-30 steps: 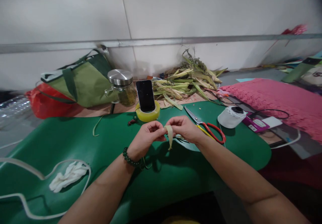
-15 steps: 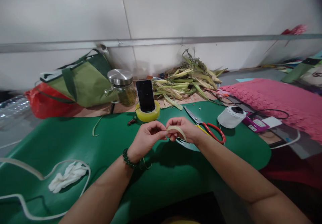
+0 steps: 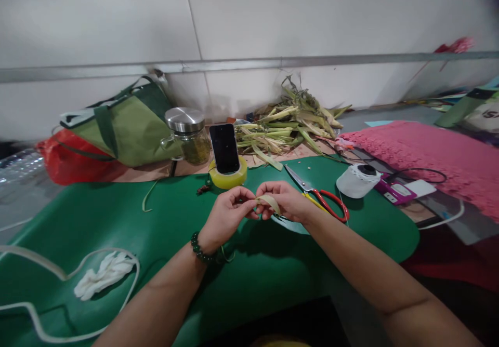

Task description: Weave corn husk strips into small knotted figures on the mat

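Note:
A pale, narrow leaf strip (image 3: 270,202) curves between my hands above the green mat (image 3: 187,212). My left hand (image 3: 233,211), with a dark green bead bracelet at its wrist, pinches one end between thumb and fingers. Its fingertips meet those of my right hand (image 3: 281,200), which is closed on the same strip from the other side. The strip arcs over my right fingers. Just beyond my right hand lie scissors (image 3: 317,195) with red handles, their blades pointing away. A pale blue item, partly hidden, shows beneath the right wrist.
A phone (image 3: 224,148) leans upright at a yellow tape roll (image 3: 234,177). Behind stand a glass jar (image 3: 194,147), a green bag (image 3: 142,126) and a heap of leaves (image 3: 284,123). At right sit a white thread spool (image 3: 357,182) and pink cloth (image 3: 421,157); at left, white cloth (image 3: 104,276) within a cord.
The strip's free curve has shortened and tilted slightly over my right fingers. Both hands keep nearly the same place and grip.

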Tool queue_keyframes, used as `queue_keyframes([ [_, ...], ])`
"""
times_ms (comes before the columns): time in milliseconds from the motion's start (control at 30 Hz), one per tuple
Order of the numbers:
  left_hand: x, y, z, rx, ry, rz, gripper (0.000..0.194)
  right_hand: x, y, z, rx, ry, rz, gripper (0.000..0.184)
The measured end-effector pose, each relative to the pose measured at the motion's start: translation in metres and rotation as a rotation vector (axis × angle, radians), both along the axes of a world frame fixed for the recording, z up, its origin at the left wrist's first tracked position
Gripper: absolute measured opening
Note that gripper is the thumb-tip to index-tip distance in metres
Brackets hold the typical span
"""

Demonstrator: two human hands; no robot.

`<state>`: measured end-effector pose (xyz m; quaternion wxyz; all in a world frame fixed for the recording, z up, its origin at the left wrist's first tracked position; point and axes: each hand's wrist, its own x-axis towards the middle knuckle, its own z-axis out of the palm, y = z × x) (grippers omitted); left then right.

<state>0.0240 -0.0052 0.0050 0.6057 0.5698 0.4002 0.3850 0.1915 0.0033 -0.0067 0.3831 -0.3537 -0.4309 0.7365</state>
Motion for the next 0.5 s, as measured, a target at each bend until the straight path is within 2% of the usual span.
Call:
queue_keyframes([
  [233, 0.0005, -0.0004, 0.0019, 0.001, 0.02, 0.01, 0.024, 0.0001, -0.0001, -0.0029, 0.088, -0.045, 0.0, 0.023],
  [367, 0.0011, -0.0005, 0.002, -0.033, 0.024, 0.029, 0.027, 0.0004, 0.0009, -0.006, 0.186, -0.118, -0.006, 0.026],
  [500, 0.0002, 0.0, 0.0018, -0.051, 0.018, 0.019, 0.029, 0.0002, 0.0008, -0.0054, 0.225, -0.163, -0.081, 0.03],
])
